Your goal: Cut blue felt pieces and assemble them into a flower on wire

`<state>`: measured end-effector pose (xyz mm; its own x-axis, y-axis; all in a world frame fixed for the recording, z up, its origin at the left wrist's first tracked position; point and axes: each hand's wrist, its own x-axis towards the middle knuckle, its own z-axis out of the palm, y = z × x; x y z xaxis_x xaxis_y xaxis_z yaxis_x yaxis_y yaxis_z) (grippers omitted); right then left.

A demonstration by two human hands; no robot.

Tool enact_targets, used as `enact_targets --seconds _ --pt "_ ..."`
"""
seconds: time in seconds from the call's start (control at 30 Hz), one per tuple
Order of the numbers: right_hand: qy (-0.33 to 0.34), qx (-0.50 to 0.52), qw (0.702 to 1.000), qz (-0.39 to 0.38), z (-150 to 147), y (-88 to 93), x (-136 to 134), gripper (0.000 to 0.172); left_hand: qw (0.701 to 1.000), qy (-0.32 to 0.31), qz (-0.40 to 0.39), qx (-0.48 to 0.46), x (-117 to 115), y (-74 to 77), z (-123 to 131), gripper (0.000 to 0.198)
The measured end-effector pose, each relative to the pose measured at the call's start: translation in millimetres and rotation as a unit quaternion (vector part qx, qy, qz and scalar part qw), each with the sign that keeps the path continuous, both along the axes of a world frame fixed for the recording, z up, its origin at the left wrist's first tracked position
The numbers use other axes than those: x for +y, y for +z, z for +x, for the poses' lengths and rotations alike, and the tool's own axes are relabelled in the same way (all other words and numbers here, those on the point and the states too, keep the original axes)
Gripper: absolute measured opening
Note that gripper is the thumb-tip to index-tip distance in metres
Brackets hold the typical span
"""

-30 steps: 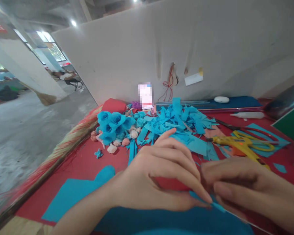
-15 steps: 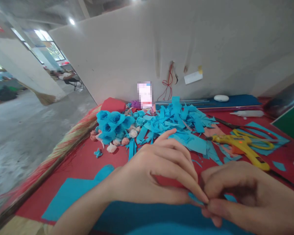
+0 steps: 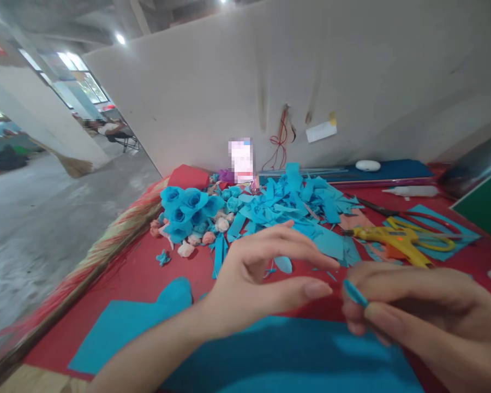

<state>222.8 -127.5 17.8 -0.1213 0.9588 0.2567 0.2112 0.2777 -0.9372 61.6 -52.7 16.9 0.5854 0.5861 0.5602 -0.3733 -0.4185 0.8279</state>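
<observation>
Between the thumb and fingers of my right hand (image 3: 417, 311) is a small folded piece of blue paper (image 3: 355, 293). My left hand (image 3: 270, 273) is empty, its thumb and fingers apart, just left of that piece. Beneath both hands lies a large blue paper sheet (image 3: 294, 355). A small blue petal-shaped piece (image 3: 283, 265) rests on the red table behind my left hand. Farther left, more blue paper (image 3: 118, 327) lies partly under my left forearm.
Blue paper flowers (image 3: 190, 207) stand at the back left beside a heap of blue scraps (image 3: 286, 202). A yellow glue gun (image 3: 405, 240) and scissors (image 3: 429, 221) lie at right. A broom (image 3: 118, 229) runs along the left table edge. A person (image 3: 110, 128) sits in the distance.
My left hand has let go of the small blue piece and drawn back to the left, its fingers opening. The piece stays in my right hand, which has shifted slightly right.
</observation>
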Motion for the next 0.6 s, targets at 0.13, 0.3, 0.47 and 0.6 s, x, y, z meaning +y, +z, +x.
enact_targets --seconds 0.13,0.3,0.47,0.6 --pt "-0.07 0.034 0.997 0.017 -7.4 -2.8 1.2 0.016 0.997 0.005 -0.072 -0.035 -13.9 -6.3 6.5 0.014" --pt "-0.09 0.037 0.995 0.027 -15.2 -8.4 -0.6 0.027 0.985 0.019 -0.17 -0.033 -21.4 -6.5 8.0 0.015" --pt "-0.105 -0.015 0.992 0.069 -19.1 -12.9 -4.0 0.027 0.982 0.025 -0.185 -0.034 -22.0 -7.7 8.5 0.018" --pt "-0.157 -0.014 0.979 0.128 -25.5 -15.7 -4.0 0.02 0.983 0.034 -0.18 -0.028 -23.1 -9.7 9.0 0.018"
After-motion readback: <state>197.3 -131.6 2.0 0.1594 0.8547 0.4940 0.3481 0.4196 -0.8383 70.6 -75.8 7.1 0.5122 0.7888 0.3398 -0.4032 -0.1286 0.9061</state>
